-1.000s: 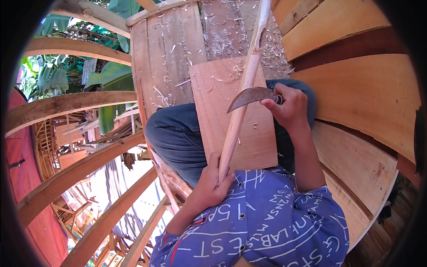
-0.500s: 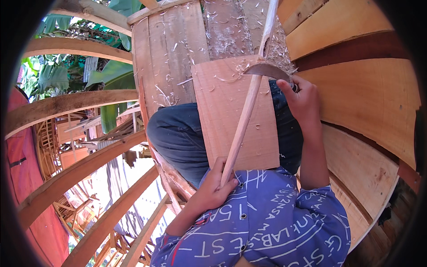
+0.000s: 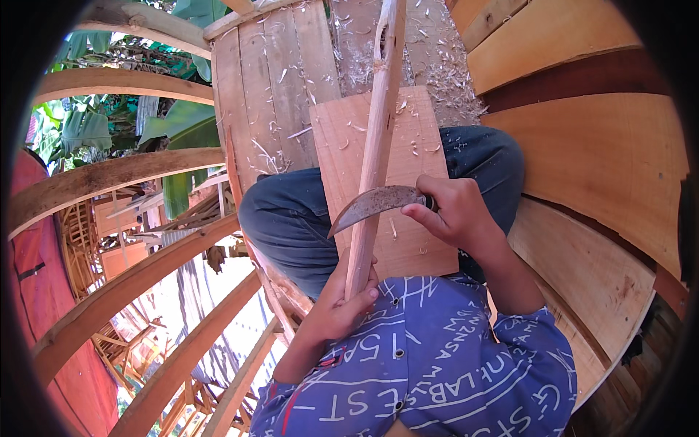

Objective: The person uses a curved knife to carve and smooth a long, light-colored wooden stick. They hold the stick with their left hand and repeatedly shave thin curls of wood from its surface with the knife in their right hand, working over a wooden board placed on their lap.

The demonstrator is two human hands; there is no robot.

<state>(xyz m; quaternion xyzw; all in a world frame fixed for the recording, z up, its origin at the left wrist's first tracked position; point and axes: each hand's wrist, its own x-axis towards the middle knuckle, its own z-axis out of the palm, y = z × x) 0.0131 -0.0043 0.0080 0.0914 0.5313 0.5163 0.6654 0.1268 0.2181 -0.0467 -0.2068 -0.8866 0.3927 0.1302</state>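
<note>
My left hand (image 3: 348,295) is closed round the near end of a long pale wooden stick (image 3: 377,146), close to my shirt. The stick slants up and away past the top of the view, with a dark slot or crack in its far part. In my right hand (image 3: 455,211) is the handle of a curved knife (image 3: 378,202) with a dark, stained blade. The blade lies across the stick a little beyond my left hand, its tip pointing left. Beneath both, a flat wooden board (image 3: 419,167) rests on my crossed legs, with a few curled shavings on it.
Beyond my legs, wood shavings (image 3: 429,58) are scattered over a plank floor (image 3: 284,87). Wide boards form a wall (image 3: 590,138) on the right. Open slats (image 3: 124,167) run along the left, with banana leaves (image 3: 182,124) outside.
My right hand has brought the knife from the board's far edge back toward me, near my left hand. The stick has swung more upright and its far end has shifted left.
</note>
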